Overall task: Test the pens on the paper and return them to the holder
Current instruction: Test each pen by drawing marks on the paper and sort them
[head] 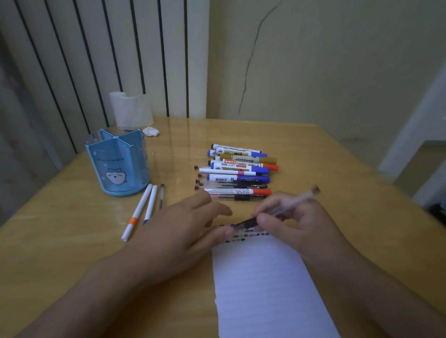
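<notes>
Right hand [292, 217]: grip clenched round a clear-barrelled pen [281, 209], fingers curled about its dark lower section, barrel tilted up and away toward the right edge of the table [68, 250]. Tip end sits over the top edge of the paper [266, 293]; blurred.

Left hand [178, 226]: fingers extended, thumb and forefinger at the pen's tip end, palm down over the paper's top left corner. Cannot tell whether it is pinching the pen or only touching it.

Paper: one sheet, near edge of table, a row of small coloured test marks [247, 235] along its top.

Holder [119, 165]: one, blue, four compartments, toward the far left corner.

Loose pens beside the holder [142, 209]: three.

Pen group [238, 173] mid-table, lying side by side: about ten, exact count uncertain.

Tissue roll [130, 109]: one, far edge.
</notes>
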Action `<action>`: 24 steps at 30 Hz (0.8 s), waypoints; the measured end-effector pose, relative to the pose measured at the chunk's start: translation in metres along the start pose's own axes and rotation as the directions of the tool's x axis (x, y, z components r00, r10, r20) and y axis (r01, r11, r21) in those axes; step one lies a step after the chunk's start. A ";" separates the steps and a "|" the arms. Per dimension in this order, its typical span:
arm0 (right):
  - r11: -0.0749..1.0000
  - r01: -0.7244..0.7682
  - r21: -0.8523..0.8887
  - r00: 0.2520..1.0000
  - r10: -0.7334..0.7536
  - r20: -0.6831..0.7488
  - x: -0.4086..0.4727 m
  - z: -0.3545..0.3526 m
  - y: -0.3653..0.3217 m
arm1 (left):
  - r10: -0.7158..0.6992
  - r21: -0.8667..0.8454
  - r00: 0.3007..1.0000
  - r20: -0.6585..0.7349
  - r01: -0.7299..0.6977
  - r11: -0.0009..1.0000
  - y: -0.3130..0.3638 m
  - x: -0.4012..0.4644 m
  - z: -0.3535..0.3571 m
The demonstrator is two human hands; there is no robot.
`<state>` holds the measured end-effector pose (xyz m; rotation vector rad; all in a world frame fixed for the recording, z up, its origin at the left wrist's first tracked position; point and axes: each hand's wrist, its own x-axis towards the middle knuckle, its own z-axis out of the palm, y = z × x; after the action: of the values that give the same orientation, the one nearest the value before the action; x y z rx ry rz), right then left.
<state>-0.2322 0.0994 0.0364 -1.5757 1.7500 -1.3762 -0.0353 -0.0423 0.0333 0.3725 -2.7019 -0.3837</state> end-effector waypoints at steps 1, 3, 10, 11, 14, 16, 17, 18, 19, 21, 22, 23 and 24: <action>0.998 -0.024 0.058 0.999 0.022 0.033 -0.001 0.002 -0.001 | 0.018 -0.010 1.000 0.021 -0.017 1.000 0.001 0.000 0.000; 0.978 -0.073 0.195 0.996 0.060 0.070 -0.002 0.008 -0.002 | 0.043 -0.017 0.998 0.040 -0.043 0.999 0.003 0.001 0.001; 0.940 -0.171 0.297 0.981 0.135 0.140 0.000 0.014 0.000 | 0.031 0.021 0.999 0.031 -0.032 0.999 0.007 -0.001 0.000; 0.941 -0.178 0.287 0.978 0.138 0.153 0.000 0.013 0.000 | 0.037 0.025 0.998 0.044 -0.038 0.999 0.006 -0.001 0.000; 0.941 -0.182 0.285 0.972 0.130 0.195 0.000 0.011 -0.001 | 0.054 0.046 0.996 0.068 -0.057 0.997 0.003 0.000 0.001; 0.930 -0.195 0.311 0.972 0.139 0.191 0.001 0.004 -0.004 | -0.001 0.087 0.997 0.075 -0.006 0.996 -0.002 0.000 -0.005; 0.929 -0.197 0.313 0.974 0.151 0.166 0.002 -0.002 -0.004 | -0.074 0.086 0.994 0.084 0.067 0.994 -0.009 0.001 -0.010; 0.929 -0.201 0.311 0.977 0.167 0.133 0.003 -0.009 -0.005 | -0.156 0.066 0.984 0.082 0.151 0.986 -0.015 0.001 -0.015; 0.931 -0.205 0.301 0.978 0.185 0.095 0.004 -0.015 -0.005 | -0.212 0.037 0.976 0.052 0.211 0.977 -0.019 0.000 -0.020; 0.932 -0.223 0.285 0.975 0.219 0.047 0.007 -0.023 -0.004 | -0.242 -0.001 0.970 -0.016 0.242 0.970 -0.024 0.000 -0.024; 0.933 -0.235 0.271 0.972 0.234 0.039 0.007 -0.024 -0.002 | -0.245 -0.014 0.969 -0.018 0.245 0.969 -0.023 0.000 -0.024; 0.937 -0.242 0.251 0.970 0.241 0.035 0.007 -0.022 0.000 | -0.243 -0.025 0.970 0.002 0.243 0.970 -0.020 -0.001 -0.022; 0.940 -0.249 0.232 0.968 0.248 0.031 0.006 -0.020 0.002 | -0.234 -0.035 0.972 0.028 0.235 0.971 -0.018 -0.001 -0.019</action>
<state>-0.2514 0.1014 0.0452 -1.1857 1.6506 -1.3959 -0.0228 -0.0624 0.0437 0.6836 -2.6756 -0.5073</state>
